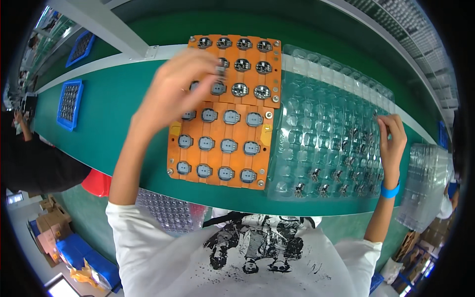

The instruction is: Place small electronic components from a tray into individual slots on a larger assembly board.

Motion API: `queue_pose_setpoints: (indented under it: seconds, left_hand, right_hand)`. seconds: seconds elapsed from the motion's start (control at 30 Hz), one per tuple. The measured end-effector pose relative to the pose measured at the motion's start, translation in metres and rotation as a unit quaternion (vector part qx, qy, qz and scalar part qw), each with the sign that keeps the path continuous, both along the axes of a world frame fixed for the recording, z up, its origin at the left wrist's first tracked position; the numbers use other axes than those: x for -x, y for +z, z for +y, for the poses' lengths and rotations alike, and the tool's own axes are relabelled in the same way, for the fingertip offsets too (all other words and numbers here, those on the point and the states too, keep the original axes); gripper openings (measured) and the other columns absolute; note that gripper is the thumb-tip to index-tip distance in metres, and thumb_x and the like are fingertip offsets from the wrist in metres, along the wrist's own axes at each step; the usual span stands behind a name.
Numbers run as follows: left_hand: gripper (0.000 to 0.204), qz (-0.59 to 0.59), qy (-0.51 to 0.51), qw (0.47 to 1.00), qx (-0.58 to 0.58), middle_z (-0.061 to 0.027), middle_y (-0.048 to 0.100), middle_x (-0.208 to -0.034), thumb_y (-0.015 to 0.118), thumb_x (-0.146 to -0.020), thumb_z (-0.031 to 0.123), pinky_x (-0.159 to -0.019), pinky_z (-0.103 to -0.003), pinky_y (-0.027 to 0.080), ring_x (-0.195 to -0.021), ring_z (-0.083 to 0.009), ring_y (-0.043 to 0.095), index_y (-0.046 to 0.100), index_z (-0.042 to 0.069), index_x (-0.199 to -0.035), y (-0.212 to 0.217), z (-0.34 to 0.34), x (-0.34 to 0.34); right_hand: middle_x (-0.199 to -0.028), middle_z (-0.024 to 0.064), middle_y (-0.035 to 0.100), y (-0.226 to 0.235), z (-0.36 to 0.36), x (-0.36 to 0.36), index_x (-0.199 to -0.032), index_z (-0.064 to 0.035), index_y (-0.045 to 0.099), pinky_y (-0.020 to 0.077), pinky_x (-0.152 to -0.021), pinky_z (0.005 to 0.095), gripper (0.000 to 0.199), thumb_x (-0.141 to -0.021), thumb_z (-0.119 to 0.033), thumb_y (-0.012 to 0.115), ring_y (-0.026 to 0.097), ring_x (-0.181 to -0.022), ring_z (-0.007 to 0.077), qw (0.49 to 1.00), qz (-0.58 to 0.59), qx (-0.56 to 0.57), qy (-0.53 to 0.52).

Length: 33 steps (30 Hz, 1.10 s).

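Observation:
My left hand (185, 81) is over the upper left of an orange fixture plate (242, 101), its fingers drawn together. Motion smears the fingertips, so what they hold, if anything, does not show clearly. Round parts with shiny dark components fill the upper block's right side, such as this round part (240, 89). Lower down sit rows of plain grey housings (228, 145). At the far right, my right hand (393, 136) pinches at the edge of a clear blister tray (297, 143). Its pinched fingertips hide what lies between them. Small metal parts (323, 190) lie in the tray's pockets.
More clear trays (423, 183) are stacked at the right table end. A blue bin (71, 105) of small parts stands on the green table (118, 106) at left. A red stool (97, 183) and a person in dark clothing (44, 166) are by the left edge.

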State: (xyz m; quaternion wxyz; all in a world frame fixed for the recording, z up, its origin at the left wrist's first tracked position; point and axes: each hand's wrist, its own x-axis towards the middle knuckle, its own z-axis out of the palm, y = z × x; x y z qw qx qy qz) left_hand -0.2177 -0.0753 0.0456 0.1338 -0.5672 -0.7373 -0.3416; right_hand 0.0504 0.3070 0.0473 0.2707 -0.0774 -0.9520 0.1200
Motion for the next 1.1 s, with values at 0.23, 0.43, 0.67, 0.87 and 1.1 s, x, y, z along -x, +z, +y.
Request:
queue_pose_setpoints:
  seconds: [0.23, 0.43, 0.67, 0.87, 1.1]
  left_hand:
    - [0.008, -0.142, 0.057, 0.988, 0.025, -0.0122, 0.068, -0.109, 0.065, -0.084, -0.002, -0.079, -0.036, 0.053, -0.093, -0.0258, 0.064, 0.061, 0.0, -0.091, -0.041, -0.04, 0.008]
    - [0.011, -0.107, 0.046, 0.993, 0.027, -0.0111, 0.065, -0.101, 0.067, -0.083, 0.0, -0.077, -0.037, 0.052, -0.09, -0.0281, 0.06, 0.061, -0.001, -0.092, -0.039, -0.042, 0.007]
    - [0.015, 0.037, 0.084, 0.995, 0.045, -0.0074, 0.063, -0.097, 0.067, -0.078, 0.0, -0.082, -0.036, 0.05, -0.09, -0.0274, 0.058, 0.061, 0.001, -0.091, -0.038, -0.04, 0.0]
    - [0.017, 0.11, 0.113, 0.985, 0.068, -0.0049, 0.063, -0.099, 0.068, -0.077, 0.001, -0.084, -0.035, 0.047, -0.093, -0.0246, 0.057, 0.061, 0.003, -0.092, -0.042, -0.039, -0.002]
    - [0.014, 0.049, 0.096, 0.992, 0.058, -0.0046, 0.063, -0.095, 0.07, -0.079, 0.005, -0.086, -0.036, 0.047, -0.093, -0.0238, 0.058, 0.063, 0.005, -0.092, -0.042, -0.044, 0.003]
  right_hand:
    - [-0.082, 0.0104, 0.057, 0.023, -0.11, 0.062, -0.091, 0.0006, 0.065, 0.0449, -0.053, 0.0312, 0.012, -0.081, 0.005, 0.071, 0.057, -0.067, 0.02, 0.983, -0.048, 0.026, 0.177]
    - [-0.081, 0.0081, 0.057, 0.013, -0.185, 0.118, -0.082, -0.0034, 0.064, 0.0464, -0.051, 0.0339, 0.017, -0.071, -0.001, 0.076, 0.059, -0.063, 0.0249, 0.936, -0.056, -0.014, 0.347]
    - [-0.081, 0.0074, 0.055, -0.005, -0.212, 0.142, -0.079, -0.0037, 0.06, 0.0471, -0.051, 0.036, 0.016, -0.073, -0.005, 0.074, 0.059, -0.061, 0.0251, 0.921, -0.102, -0.093, 0.364]
    - [-0.079, 0.0076, 0.054, -0.01, -0.211, 0.144, -0.079, -0.0026, 0.061, 0.0475, -0.051, 0.0364, 0.013, -0.074, -0.003, 0.074, 0.06, -0.061, 0.025, 0.931, -0.106, -0.071, 0.343]
    - [-0.079, 0.0078, 0.055, -0.009, -0.216, 0.142, -0.079, -0.0023, 0.063, 0.0475, -0.051, 0.0371, 0.01, -0.079, -0.006, 0.072, 0.059, -0.06, 0.0274, 0.934, -0.137, -0.06, 0.325]
